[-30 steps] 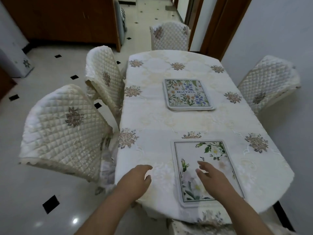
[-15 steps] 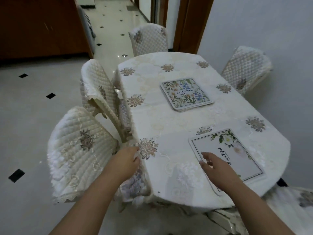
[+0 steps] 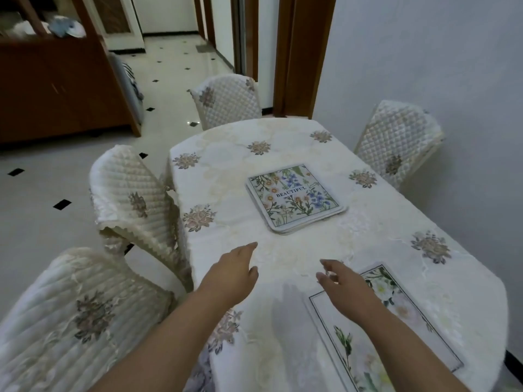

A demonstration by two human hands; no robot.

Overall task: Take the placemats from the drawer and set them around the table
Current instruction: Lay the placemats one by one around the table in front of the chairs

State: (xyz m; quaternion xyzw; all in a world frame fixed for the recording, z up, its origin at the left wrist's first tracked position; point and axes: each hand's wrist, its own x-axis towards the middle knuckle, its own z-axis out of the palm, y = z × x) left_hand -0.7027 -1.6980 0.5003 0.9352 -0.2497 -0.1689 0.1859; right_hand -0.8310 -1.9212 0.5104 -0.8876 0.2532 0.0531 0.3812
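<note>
Placemats on the cloth-covered table [image 3: 368, 239], both my hands empty above it.

I see a stack of placemats [image 3: 294, 198] at mid-table and one placemat [image 3: 376, 321] at the near end. My left hand [image 3: 232, 274] and right hand [image 3: 343, 287] hover between them, fingers loosely spread.

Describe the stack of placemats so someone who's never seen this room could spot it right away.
Find the oval table under its cream embroidered cloth. Near its middle, beyond both hands, lies the stack of placemats. Unlike the single white-flower placemat at the near edge, its top mat shows colourful flowers and the word BEAUTIFUL.
</note>
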